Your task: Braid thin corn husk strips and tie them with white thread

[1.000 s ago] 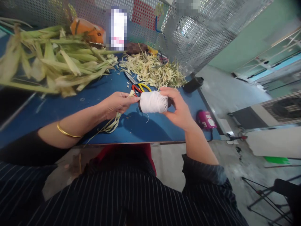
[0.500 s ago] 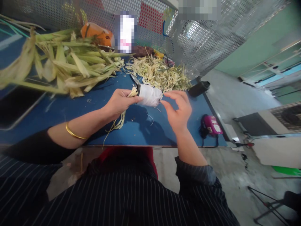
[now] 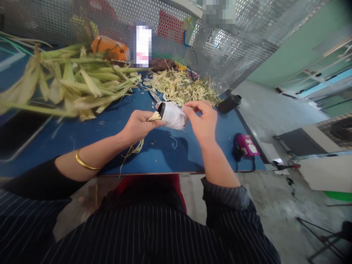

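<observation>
Above the blue table, my left hand (image 3: 139, 125) is closed on a bundle of pale husk strips (image 3: 154, 116), its thumb against a white wrapped bundle (image 3: 173, 116) with a black band at its left end. Thin strips hang below that hand. At the right end of the white bundle, the thumb and forefinger of my right hand (image 3: 202, 119) are pinched together; what is between them is too small to make out. Scissors (image 3: 154, 96) lie partly behind the bundle, beside a heap of shredded husk (image 3: 183, 87).
Long husk leaves (image 3: 74, 79) cover the table's left side, near a dark tray (image 3: 22, 126). An orange object (image 3: 110, 48) and a metal mesh (image 3: 170, 25) stand behind. At right are a black cylinder (image 3: 229, 103) and a magenta device (image 3: 246, 145) with a cable.
My right hand's thumb and forefinger, apart before, have come together at the white bundle's right end. The bundle has tilted a little, and the view has shifted slightly.
</observation>
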Demonstrator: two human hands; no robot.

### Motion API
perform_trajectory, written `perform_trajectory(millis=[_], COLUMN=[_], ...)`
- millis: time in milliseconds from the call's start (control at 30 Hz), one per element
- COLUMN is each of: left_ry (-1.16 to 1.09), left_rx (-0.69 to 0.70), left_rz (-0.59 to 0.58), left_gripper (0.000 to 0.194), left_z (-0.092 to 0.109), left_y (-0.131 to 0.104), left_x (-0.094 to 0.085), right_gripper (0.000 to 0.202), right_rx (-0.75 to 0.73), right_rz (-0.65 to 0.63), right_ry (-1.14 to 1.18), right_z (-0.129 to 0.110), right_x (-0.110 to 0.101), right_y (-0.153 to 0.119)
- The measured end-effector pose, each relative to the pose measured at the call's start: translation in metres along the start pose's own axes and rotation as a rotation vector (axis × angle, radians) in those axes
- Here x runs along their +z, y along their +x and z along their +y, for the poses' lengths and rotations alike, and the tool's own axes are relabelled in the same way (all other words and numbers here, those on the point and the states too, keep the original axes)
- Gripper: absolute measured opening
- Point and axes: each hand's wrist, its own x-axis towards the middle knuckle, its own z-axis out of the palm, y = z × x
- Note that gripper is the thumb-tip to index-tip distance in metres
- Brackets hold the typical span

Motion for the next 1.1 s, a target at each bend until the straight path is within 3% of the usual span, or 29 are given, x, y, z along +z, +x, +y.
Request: perform_trajectory(millis=[100,167,367,600,1100], left_ry=[0.042,0.053,0.049,0.051,-0.055], left_rx=[0.006,0.012,-0.021,-0.008,-0.085], left_rz=[-0.007,-0.013,0.005,-0.026,-0.045], left_gripper=[0.037,0.038,0.037,0.038,0.031], left_z=[0.004,0.004,0.001,-0.004,0.003], left_y=[-0.001,-0.001,0.0,0.0,0.0], left_x=[0.0,0.0,0.0,0.0,0.0], right_gripper=[0.008,0.005,0.011,0.025,0.024], right_rx=[0.092,0.135,0.194,0.399,0.349], right_rz=[-0.169,-0.201,-0.096,-0.213,-0.108], right_ry=[0.114,0.159,0.259,0.601,0.724], right_z=[0.006,0.008,0.006,0.008,0.026], right_x=[0.002,0.006,0.004,-0.002,-0.015], right_y=[0.014,0.018,0.016,0.013,0.024])
